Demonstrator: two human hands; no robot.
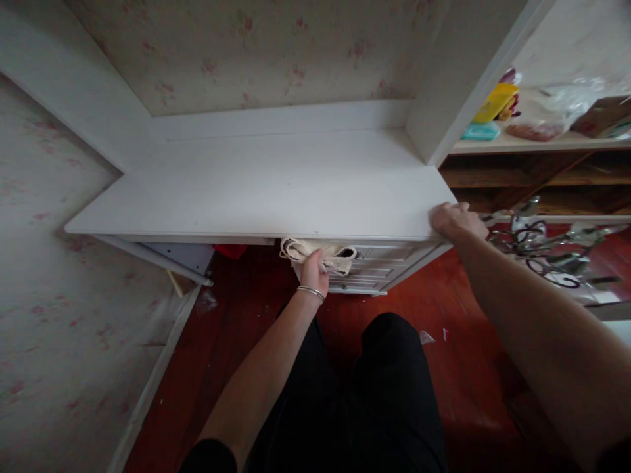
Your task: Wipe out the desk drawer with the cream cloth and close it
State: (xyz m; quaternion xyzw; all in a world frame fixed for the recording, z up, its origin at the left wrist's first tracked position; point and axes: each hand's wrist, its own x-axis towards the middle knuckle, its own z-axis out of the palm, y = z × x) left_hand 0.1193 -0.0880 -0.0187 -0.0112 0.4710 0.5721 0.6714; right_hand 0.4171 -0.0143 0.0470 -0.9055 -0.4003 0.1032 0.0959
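Note:
A white desk (290, 184) with a bare top stands against the flowered wall in front of me. My left hand (314, 269), with a bangle at its wrist, grips a bunched cream cloth (340, 255) just below the desk's front edge. Dark patches show in the folds at both ends of the cloth. Behind it are the white drawers (384, 269) under the right part of the desk, partly covered by hand and cloth. My right hand (456, 220) rests on the right front corner of the desktop, its fingers curled over the side edge.
At the right, a chandelier with curled metal arms (557, 253) lies low beside a shelf (532, 141) that holds plastic bags and a yellow item (495, 103). Wallpaper (64, 295) closes off the left. Small scraps (426, 337) lie on the red floor (463, 381).

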